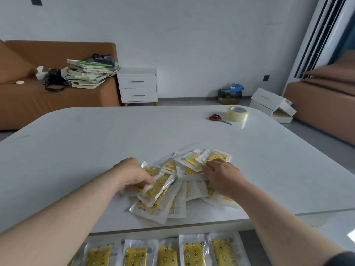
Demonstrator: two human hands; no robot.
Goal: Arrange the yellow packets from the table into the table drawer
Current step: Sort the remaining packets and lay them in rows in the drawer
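A loose pile of yellow packets (173, 191) in clear wrappers lies near the front edge of the white table (96, 150). My left hand (132, 173) rests on the pile's left side, fingers curled onto a packet there. My right hand (222, 175) presses on the packets at the pile's right side, fingers bent over them. Below the table edge the open drawer (104, 238) holds several yellow packets (194, 250) laid side by side in a row. Whether either hand has a packet lifted cannot be told.
Red-handled scissors (218, 118) and a roll of clear tape (237, 113) lie at the table's far right. Beyond the table stand a brown sofa (23, 98) with stacked books, a white nightstand (138, 86), and white boxes (272, 104) on the floor.
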